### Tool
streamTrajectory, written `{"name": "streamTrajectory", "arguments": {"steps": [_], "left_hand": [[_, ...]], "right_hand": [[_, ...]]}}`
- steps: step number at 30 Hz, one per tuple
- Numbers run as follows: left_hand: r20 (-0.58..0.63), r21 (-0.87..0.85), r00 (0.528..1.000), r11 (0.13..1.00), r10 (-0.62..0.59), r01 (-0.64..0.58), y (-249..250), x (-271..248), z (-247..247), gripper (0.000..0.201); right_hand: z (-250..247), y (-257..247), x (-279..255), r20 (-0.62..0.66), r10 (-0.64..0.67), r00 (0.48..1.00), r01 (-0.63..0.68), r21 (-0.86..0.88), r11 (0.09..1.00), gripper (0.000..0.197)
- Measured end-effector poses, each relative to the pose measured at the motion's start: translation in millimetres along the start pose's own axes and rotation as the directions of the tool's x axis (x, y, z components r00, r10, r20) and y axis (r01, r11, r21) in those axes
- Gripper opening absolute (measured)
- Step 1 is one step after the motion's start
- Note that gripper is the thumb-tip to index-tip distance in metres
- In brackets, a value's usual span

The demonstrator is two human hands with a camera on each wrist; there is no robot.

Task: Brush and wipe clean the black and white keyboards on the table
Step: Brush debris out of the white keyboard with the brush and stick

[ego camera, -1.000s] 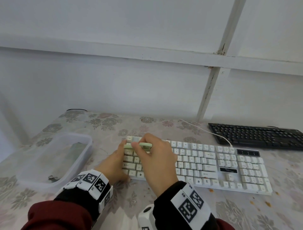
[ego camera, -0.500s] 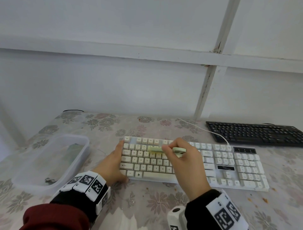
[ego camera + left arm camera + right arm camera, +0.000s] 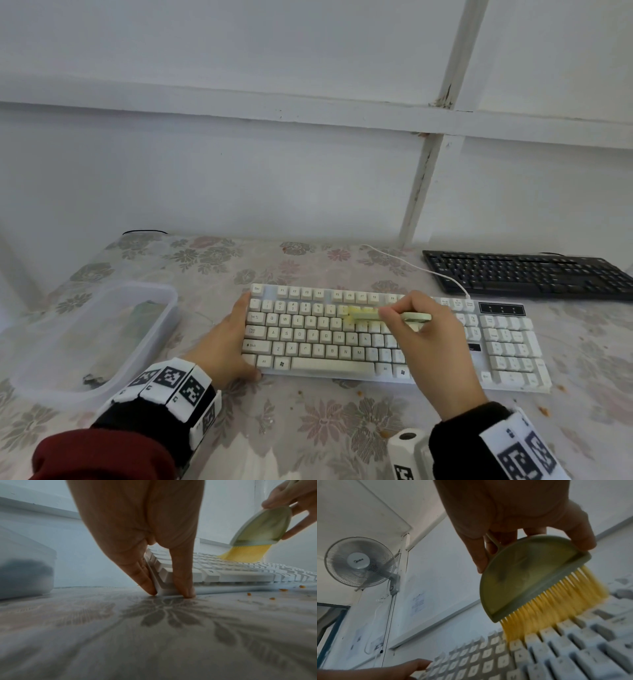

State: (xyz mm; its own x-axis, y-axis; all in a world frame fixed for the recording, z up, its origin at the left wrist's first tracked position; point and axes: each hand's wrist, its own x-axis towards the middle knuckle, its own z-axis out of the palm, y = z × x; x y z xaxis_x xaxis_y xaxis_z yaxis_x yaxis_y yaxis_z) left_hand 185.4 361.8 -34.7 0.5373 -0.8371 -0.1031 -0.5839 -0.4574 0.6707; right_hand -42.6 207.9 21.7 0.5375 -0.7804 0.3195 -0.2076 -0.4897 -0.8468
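White keyboard [image 3: 394, 337]: full-size, corded, lying flat near the middle of the worktop [image 3: 308, 428], long edge toward the person. Judged light and rigid, a plastic shell likely to slide on the smooth floral cover if pushed sideways; keycaps are probably loose enough to rock under a hard stroke. Best steadied at an end or corner, not by the keys.

Left hand [image 3: 226, 346]: fingers extended, braced against the keyboard's left end, with fingertips [image 3: 187, 592] down on the worktop at the near-left corner. It holds nothing; it serves as a stop.

Brush [image 3: 530, 577]: small, pale green half-round plastic back with short yellow bristles [image 3: 556, 605]. Judged very light, the back stiff, the bristles soft and springy. Taken by the curved back.

Right hand [image 3: 431, 346]: curled round the brush, thumb and fingers pinching the back, bristles bent against the upper key rows around mid-keyboard.

Black keyboard [image 3: 527, 274]: at the far right of the worktop, well apart, untouched. Likely the same handling.

Orange crumbs [image 3: 283, 589]: scattered on the worktop along the white keyboard's near edge.

Clear plastic tub [image 3: 102, 335]: left of the white keyboard, contents unclear.
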Motion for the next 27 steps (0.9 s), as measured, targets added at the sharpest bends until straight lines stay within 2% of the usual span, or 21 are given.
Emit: {"name": "streamTrajectory", "arguments": {"steps": [2,6,11,14,19,23,27], "left_hand": [[-0.005,0.007,1.000,1.000,0.002,-0.002,-0.3,-0.1,0.9,0.126],[-0.007,0.008,1.000,1.000,-0.014,0.014,0.3,-0.9,1.0,0.125],[0.008,-0.001,1.000,1.000,-0.026,0.026,3.0,-1.8,0.1,0.124],[0.011,0.011,1.000,1.000,-0.027,0.027,2.1,-1.4,-0.3,0.125],[0.013,0.023,0.999,0.999,-0.030,0.029,4.1,-2.4,-0.6,0.124],[0.020,0.025,1.000,0.999,-0.020,0.020,3.7,-2.5,-1.3,0.123],[0.014,0.034,0.999,0.999,-0.030,0.030,4.7,-3.6,-1.6,0.123]], "right_hand": [[-8.7,-3.3,-2.1,-0.015,-0.030,0.999,0.030,-0.002,1.000,0.023],[-15.9,-12.4,-7.3,0.080,-0.022,0.997,0.012,0.118,0.993,0.022],[-30.1,5.9,-4.4,0.029,0.033,0.999,-0.035,0.053,0.998,0.022],[-37.2,8.9,-6.3,-0.041,0.011,0.999,-0.010,0.027,1.000,0.021],[-37.3,5.3,-9.4,0.025,0.017,1.000,-0.019,0.088,0.996,0.018],[-54.4,14.1,-4.0,-0.062,0.050,0.997,-0.048,0.030,0.998,0.020],[-82.7,14.4,2.0,-0.122,0.066,0.990,-0.061,0.046,0.997,0.020]]}}
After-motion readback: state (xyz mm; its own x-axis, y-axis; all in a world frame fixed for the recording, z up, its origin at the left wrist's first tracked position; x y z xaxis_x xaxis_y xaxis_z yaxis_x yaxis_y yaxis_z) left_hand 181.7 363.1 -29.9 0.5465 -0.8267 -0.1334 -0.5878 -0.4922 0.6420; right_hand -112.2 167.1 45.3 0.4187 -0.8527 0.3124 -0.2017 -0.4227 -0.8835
